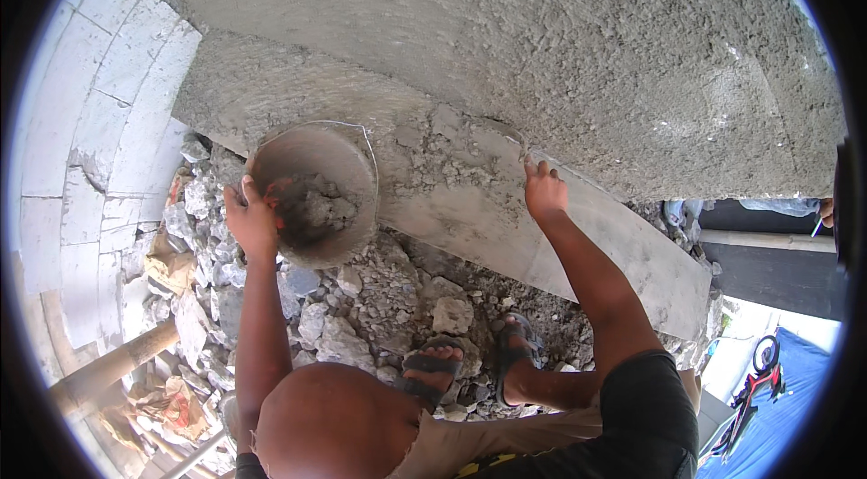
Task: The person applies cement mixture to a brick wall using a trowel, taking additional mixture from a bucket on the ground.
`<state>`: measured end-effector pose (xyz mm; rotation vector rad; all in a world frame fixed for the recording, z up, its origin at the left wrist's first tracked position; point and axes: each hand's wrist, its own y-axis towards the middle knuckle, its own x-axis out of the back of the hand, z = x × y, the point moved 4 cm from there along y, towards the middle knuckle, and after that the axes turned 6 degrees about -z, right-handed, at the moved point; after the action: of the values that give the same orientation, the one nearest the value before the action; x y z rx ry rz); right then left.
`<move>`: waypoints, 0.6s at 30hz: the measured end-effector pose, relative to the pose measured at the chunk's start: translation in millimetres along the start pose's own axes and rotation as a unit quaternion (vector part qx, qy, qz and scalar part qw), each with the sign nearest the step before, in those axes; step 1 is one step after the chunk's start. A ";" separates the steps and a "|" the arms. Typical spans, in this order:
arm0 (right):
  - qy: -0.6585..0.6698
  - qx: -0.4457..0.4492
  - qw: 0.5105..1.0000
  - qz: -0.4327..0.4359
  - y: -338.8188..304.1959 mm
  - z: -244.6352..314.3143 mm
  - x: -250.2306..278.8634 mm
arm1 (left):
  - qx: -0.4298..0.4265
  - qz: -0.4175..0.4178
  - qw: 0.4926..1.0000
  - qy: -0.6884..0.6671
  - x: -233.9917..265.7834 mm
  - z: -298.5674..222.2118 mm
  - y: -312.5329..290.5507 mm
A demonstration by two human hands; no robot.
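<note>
My left hand [253,222] grips the left rim of a round bucket [312,147], fingers over its edge and thumb pointing up. The bucket tilts so that its inside shows, with a lump of grey mortar [327,210] in the bottom. A thin wire handle [368,140] lies at its far right rim. My right hand [545,192] is closed round the handle of a trowel [523,147]; its blade lies at the foot of the plastered wall and is hard to make out. Loose mortar [442,149] is spread on the flat board [623,267] left of this hand.
A rough plastered wall [578,37] rises ahead. White blockwork [108,127] stands at the left. Broken rubble [334,334] covers the ground round my sandalled feet. A bamboo pole [117,366] juts in at lower left. A blue sheet [795,398] and a red-and-black bike [754,384] show at lower right.
</note>
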<state>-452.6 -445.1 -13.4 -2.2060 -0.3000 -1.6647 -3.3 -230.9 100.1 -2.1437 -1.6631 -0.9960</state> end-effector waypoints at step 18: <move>0.046 0.194 0.976 0.088 11.2 3.9 8.5 | -0.005 -0.006 1.000 -0.002 -1.0 0.1 -2.2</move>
<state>-442.5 -454.1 -7.9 -1.8085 -0.3602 -1.4641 -5.4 -230.9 98.9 -2.1445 -1.6789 -1.0059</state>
